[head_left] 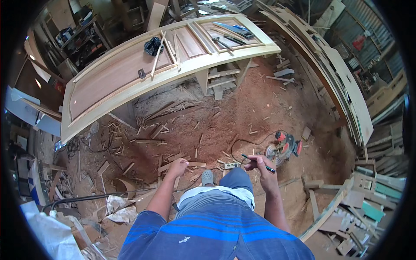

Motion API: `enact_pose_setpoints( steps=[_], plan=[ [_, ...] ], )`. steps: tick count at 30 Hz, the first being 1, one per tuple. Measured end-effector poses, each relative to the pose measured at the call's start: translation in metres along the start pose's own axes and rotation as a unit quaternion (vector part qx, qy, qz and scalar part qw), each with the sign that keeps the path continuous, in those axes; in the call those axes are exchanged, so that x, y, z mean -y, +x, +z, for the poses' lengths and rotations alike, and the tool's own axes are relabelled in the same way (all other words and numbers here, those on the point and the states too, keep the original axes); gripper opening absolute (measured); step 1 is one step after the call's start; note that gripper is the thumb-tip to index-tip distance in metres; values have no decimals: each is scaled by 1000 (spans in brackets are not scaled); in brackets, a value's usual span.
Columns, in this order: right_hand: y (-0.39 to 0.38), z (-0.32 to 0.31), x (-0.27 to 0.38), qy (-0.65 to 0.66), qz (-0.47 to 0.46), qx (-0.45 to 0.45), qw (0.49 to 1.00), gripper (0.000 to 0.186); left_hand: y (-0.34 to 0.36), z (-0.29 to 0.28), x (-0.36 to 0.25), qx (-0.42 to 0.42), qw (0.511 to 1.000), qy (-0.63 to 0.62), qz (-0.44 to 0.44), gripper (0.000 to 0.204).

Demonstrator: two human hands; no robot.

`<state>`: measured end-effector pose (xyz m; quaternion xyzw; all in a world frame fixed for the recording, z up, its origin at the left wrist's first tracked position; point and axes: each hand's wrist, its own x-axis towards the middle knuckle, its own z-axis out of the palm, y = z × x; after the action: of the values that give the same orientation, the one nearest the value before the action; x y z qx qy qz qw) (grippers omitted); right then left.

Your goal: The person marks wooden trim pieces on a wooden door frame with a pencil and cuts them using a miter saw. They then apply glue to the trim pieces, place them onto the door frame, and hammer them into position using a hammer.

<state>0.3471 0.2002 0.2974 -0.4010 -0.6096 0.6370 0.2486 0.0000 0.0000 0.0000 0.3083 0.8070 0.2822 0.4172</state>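
Right hand [262, 170] gripped a slim, dark, green-tinged pen [270, 169]; left hand [177, 167] curled loosely, whether empty I couldn't tell!

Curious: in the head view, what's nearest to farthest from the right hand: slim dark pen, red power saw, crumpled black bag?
1. Pen: held in the right hand.
2. Saw: floor, ahead-right.
3. Bag: on the pale wooden panel, ahead-left.

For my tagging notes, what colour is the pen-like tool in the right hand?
The pen-like tool looks nearly black with greenish hints, in the head view.
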Motion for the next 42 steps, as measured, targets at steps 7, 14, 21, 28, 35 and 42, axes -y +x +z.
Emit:
enact_pose_setpoints(
  steps=[7, 14, 21, 28, 35, 42],
  plan=[
    [175, -9, 24, 43, 8, 78, 996, 53, 40, -1, 47, -48, 994, 71, -62, 31],
    [383, -48, 12, 43, -4, 109, 993, 32, 89, 15, 31, 80, 966, 84, -231, 36],
    [591, -29, 4, -66, -89, 94, 989, 21, 238, -41, -144, -136, 976, -19, -167, 40],
    [728, 20, -28, -199, -94, 39, 975, 25, 374, -105, -298, -143, 984, -102, -29, 29],
    [831, 80, -51, -338, -69, 27, 938, 38, 574, -171, -360, -180, 972, -38, 147, 23],
    [876, 128, -42, -478, -81, 2, 875, 52, 749, -235, -422, -230, 951, 14, 208, 57]
  ],
)
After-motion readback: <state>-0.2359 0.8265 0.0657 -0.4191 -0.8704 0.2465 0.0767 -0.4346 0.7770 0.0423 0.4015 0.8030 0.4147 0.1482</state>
